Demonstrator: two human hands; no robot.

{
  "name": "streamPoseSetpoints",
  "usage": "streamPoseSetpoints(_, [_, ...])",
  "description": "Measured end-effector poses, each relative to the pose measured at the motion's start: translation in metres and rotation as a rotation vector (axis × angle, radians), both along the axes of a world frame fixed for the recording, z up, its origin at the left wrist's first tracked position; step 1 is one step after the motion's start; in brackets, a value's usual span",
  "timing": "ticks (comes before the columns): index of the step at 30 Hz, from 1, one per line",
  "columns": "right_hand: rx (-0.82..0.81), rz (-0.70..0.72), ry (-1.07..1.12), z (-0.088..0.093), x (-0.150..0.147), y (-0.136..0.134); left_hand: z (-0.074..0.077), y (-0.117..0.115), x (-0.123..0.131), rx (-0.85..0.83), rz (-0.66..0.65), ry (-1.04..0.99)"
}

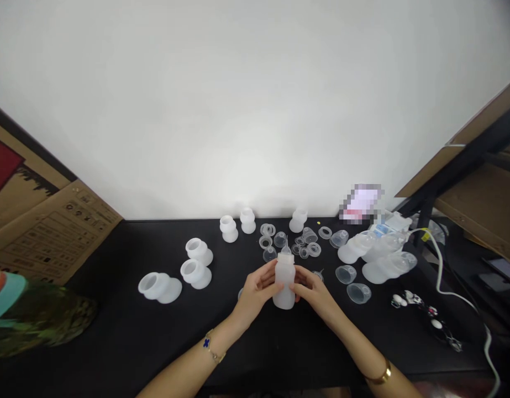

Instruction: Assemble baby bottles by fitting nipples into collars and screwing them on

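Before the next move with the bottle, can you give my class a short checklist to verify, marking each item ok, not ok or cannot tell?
1. Left hand on the bottle: ok, it holds the left side.
2. Right hand on the bottle: ok, it holds the right side.
3. Bottle upright: ok, it looks upright between the hands.
4. Clear piece at the bottle's neck fully seated: cannot tell, the join is too small to read.
5. Leftmost wide-necked bottle capped: not ok, its mouth is open.
6. White cable away from both hands: ok, it runs off to the right.
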State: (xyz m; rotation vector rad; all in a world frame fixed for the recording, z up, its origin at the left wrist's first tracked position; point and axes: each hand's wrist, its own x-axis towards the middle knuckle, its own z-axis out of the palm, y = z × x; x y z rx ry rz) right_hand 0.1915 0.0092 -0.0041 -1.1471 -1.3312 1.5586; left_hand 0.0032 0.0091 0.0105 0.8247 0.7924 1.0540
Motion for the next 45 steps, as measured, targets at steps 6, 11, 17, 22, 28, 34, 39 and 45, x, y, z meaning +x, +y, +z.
streamPoseSetpoints(6, [0.004, -0.001, 0.017, -0.0008, 0.0003, -0.0001, 0.0011, -0.0004, -0.0012, 0.000, -0.007, 0.003])
streamPoseSetpoints(11, [0.012, -0.008, 0.010, -0.0010, 0.0002, 0.0005, 0.0009, 0.0006, -0.0015, 0.002, -0.007, 0.013])
streamPoseSetpoints(17, [0.005, -0.007, 0.001, -0.0007, 0.0005, 0.0009, -0.0024, 0.0016, -0.0013, 0.005, -0.008, 0.011])
streamPoseSetpoints(22, [0.004, 0.005, 0.000, -0.0014, 0.0007, 0.0014, -0.0032, 0.0014, -0.0016, 0.013, -0.004, 0.018])
streamPoseSetpoints(28, [0.009, -0.010, 0.009, -0.0015, 0.0010, 0.0013, -0.0014, 0.0016, -0.0009, 0.024, 0.005, 0.023])
streamPoseSetpoints(34, [0.007, -0.003, 0.001, 0.0005, 0.0008, 0.0006, -0.0036, 0.0016, -0.0013, 0.032, -0.001, 0.022])
streamPoseSetpoints(39, [0.007, -0.022, -0.025, 0.0009, 0.0000, -0.0002, -0.0043, 0.0016, -0.0013, 0.045, -0.004, 0.038])
streamPoseSetpoints(45, [0.025, -0.021, -0.053, 0.0018, 0.0001, -0.0010, -0.0020, 0.0010, -0.0009, 0.057, -0.014, 0.054])
